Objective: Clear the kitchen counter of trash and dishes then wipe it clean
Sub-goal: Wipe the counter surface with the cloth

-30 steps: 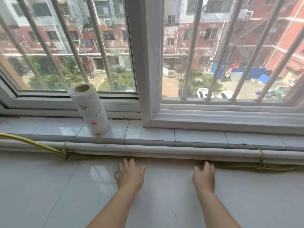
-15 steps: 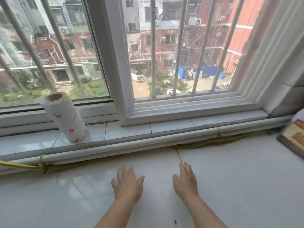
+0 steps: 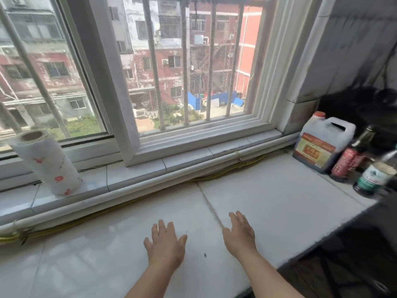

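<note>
From the head camera, both forearms reach forward over the white counter (image 3: pixel 279 201). The left hand (image 3: pixel 165 246) lies palm down with its fingers straight and slightly spread, and it holds nothing. The right hand (image 3: pixel 239 233) is just beside it, also palm down, fingers straight and close together, angled a little to the left. It is empty too. Whether the palms press on the surface or hover just above it cannot be told.

A small dark speck (image 3: pixel 205 255) sits on the counter between the two wrists. The paper towel roll (image 3: pixel 46 162) stands tilted on the tiled sill (image 3: pixel 137 173), off to the left and beyond the left hand, well apart from it.

At the counter's far right end, well apart from the right hand, stands a group of containers:
- a white jug (image 3: pixel 322 145) of dark liquid
- a dark bottle with a red label (image 3: pixel 349 160)
- a bottle with a green and white label (image 3: pixel 373 177)

A yellow cord (image 3: pixel 129 203) runs along the back edge under a white pipe (image 3: pixel 150 186) - both below the barred window (image 3: pixel 193 72)
</note>
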A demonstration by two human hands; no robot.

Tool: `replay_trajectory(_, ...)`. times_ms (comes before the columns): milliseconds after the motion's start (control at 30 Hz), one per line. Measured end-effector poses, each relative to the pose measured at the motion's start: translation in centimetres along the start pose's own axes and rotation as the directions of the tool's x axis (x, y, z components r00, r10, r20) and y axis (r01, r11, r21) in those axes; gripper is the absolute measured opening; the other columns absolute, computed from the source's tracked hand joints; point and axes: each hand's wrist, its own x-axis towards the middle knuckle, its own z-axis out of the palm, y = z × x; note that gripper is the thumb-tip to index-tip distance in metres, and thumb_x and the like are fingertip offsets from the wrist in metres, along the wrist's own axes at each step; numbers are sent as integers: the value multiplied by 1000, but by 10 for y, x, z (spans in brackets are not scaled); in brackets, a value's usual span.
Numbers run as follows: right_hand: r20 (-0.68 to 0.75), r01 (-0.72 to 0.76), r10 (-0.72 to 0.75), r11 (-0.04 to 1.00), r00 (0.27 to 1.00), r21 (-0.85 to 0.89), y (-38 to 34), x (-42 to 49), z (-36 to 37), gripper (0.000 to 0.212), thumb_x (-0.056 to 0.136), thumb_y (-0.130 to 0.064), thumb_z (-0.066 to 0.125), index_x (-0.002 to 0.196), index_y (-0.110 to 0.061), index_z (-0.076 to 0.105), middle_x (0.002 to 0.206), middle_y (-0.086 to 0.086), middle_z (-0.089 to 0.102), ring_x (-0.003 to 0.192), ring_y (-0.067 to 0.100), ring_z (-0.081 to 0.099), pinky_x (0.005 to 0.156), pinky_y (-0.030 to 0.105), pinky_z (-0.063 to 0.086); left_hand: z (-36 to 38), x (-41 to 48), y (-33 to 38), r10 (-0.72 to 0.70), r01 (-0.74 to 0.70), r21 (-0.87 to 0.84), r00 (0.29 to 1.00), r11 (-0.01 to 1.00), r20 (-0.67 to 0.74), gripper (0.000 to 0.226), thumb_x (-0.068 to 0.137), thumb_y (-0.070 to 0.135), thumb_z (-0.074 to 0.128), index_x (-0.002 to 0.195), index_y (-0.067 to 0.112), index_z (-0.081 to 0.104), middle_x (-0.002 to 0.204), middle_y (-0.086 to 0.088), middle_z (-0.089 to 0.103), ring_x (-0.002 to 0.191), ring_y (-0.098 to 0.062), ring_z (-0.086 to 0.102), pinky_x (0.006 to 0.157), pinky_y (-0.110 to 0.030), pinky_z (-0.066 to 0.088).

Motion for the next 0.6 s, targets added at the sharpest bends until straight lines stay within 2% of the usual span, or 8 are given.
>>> replay_trajectory(333, -63, -36, 38, 998, 997, 43, 53, 4, -59, 54, 100, -24, 32, 152, -19, 17, 162, 2, 4, 149, 18, 0, 120, 38, 6, 6, -1, 86, 135, -135, 54, 991, 989, 1, 61, 100, 48, 27, 152, 19, 13, 162, -5, -3, 149, -25, -5, 118, -49, 6)
replay_trajectory(600, -102, -77, 87, 993, 991, 91, 151, 33, -136, 53, 101, -24, 31, 152, -20, 17, 162, -1, 4, 149, 16, -1, 121, 37, 4, 41, -7, 219, 221, -223, 64, 975, 973, 32, 62, 100, 48, 29, 152, 19, 14, 162, -5, -1, 149, -25, -3, 118, -49, 7)
